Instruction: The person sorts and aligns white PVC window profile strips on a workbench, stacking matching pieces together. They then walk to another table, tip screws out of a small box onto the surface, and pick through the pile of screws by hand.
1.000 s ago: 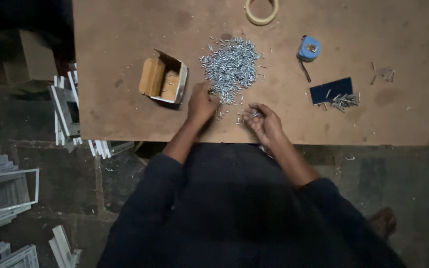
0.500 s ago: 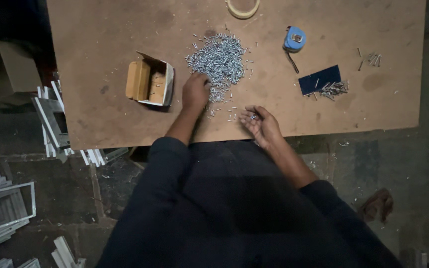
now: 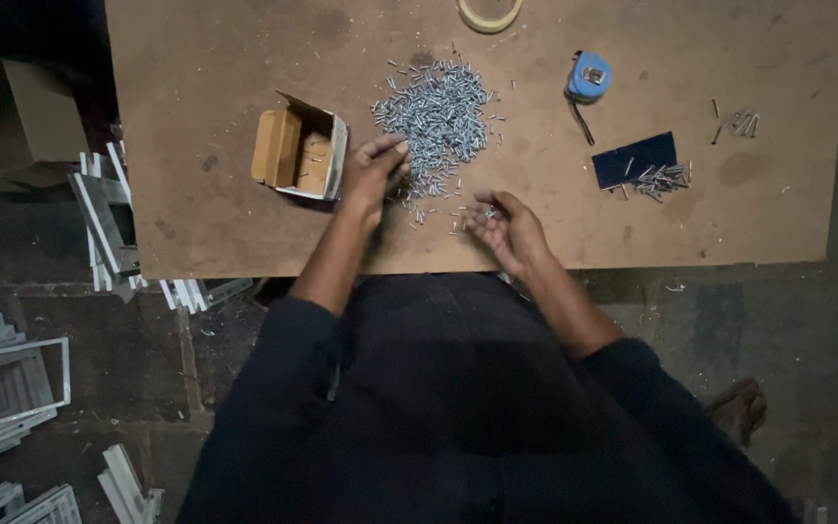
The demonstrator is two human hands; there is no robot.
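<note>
Leaning over a brown board tabletop (image 3: pixel 206 68), the person in a dark long-sleeved top works with both bare hands near its front edge. The right hand (image 3: pixel 504 225) lies nearest, palm turned up and fingers loosely curled, cupping what look like a few small screws, though they are too small to make out surely. A thin scatter of loose screws (image 3: pixel 435 206) lies on the board just beside it, between the two hands. The left hand (image 3: pixel 372 167) reaches a little farther in, fingertips drawn together and touching the near edge of the pile of small silvery screws (image 3: pixel 438 118); whether it pinches any I cannot tell. Just left of that hand sits an open cardboard box (image 3: pixel 300 152), its flaps folded back. Off to the right lies a dark blue flat card (image 3: pixel 634 160) with a small cluster of screws (image 3: pixel 664 179) on its near corner, and beyond it a few more stray screws (image 3: pixel 744 121). Farther in rests a blue tape measure (image 3: pixel 589 76), and at the far edge a roll of pale tape (image 3: pixel 489 14), partly cut off. On the floor at left lie white metal frames (image 3: pixel 12 383) and a brown carton (image 3: pixel 31 121).
</note>
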